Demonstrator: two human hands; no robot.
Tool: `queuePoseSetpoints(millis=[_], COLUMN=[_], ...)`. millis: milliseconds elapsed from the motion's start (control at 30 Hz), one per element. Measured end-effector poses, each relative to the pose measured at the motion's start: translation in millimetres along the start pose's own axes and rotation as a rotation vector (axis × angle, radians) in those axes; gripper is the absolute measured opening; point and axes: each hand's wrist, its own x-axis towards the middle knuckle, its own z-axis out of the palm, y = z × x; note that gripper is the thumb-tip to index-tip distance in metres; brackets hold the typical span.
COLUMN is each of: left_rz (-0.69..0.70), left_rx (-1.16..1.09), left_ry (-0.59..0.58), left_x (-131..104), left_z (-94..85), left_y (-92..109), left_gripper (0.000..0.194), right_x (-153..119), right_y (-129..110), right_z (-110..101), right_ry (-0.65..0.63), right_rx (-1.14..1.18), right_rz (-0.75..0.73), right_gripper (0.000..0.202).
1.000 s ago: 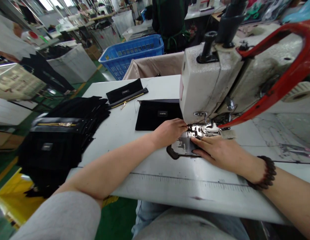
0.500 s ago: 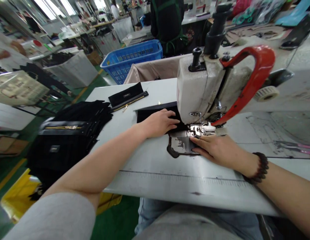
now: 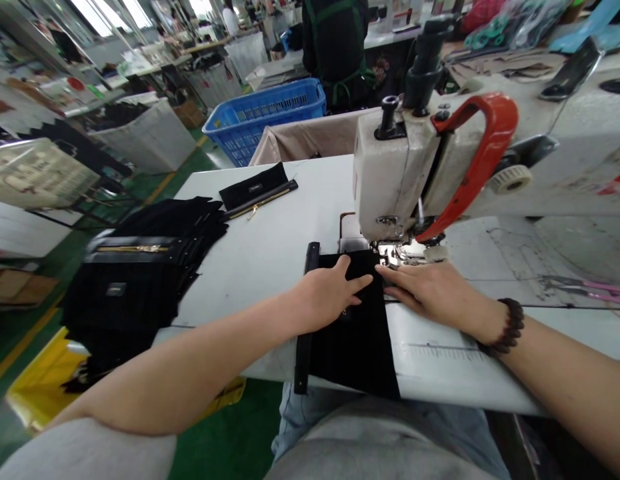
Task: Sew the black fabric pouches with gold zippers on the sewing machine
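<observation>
A black fabric panel (image 3: 357, 353) with a dark strip along its left side lies on the sewing machine table, its near end hanging over the front edge. My left hand (image 3: 326, 300) rests flat on the panel, fingers spread. At the panel's right edge, just below the presser foot (image 3: 390, 255), is my right hand (image 3: 425, 293); its fingers are stretched out and touch the fabric. The panel's far right corner meets the foot of the white sewing machine (image 3: 390, 180). Whether the needle is in the cloth is hidden.
Another black piece with a gold zipper (image 3: 260, 190) lies at the table's back left. A stack of black panels (image 3: 135, 287) hangs at the left, above a yellow crate (image 3: 27, 393). Behind stands a blue basket (image 3: 265, 113); pink-handled scissors (image 3: 590, 287) lie at the right.
The black panel has been drawn toward me and turned, so it now runs across the table's front edge. My left hand has come nearer; the right hand has shifted slightly left.
</observation>
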Motion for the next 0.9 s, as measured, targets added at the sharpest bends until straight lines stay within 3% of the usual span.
queuePoseSetpoints(millis=[167, 300, 400, 467, 533, 600, 767, 900], left_rz=[-0.006, 0.227, 0.308, 0.217, 0.041, -0.043, 0.231, 0.026], left_rx=[-0.085, -0.164, -0.273, -0.486, -0.743, -0.839, -0.536, -0.772], left_ry=[0.048, 0.192, 0.312, 0.433, 0.56, 0.657, 0.536, 0.613], left_x=[-13, -46, -66, -73, -76, -77, -80, -81], left_z=[-9.7, -11.0, 2.2, 11.8, 17.7, 19.9, 20.6, 21.7], left_y=[8, 34, 44, 41, 36, 34, 42, 45], left_gripper=[0.055, 0.081, 0.049, 0.03, 0.032, 0.029, 0.016, 0.018], right_x=[0, -14, -34, -47, -57, -63, -74, -78], right_y=[-3, -22, -46, -64, -80, -93, -114, -118], right_z=[-12, -41, -53, -50, -40, -28, -6, 0], right_ry=[-0.035, -0.203, -0.255, -0.17, -0.047, 0.074, 0.306, 0.343], right_rx=[0.021, 0.107, 0.176, 0.194, 0.188, 0.171, 0.193, 0.231], right_rz=[0.032, -0.003, -0.032, -0.038, -0.025, 0.002, 0.056, 0.111], right_gripper=[0.033, 0.018, 0.015, 0.025, 0.034, 0.034, 0.016, 0.013])
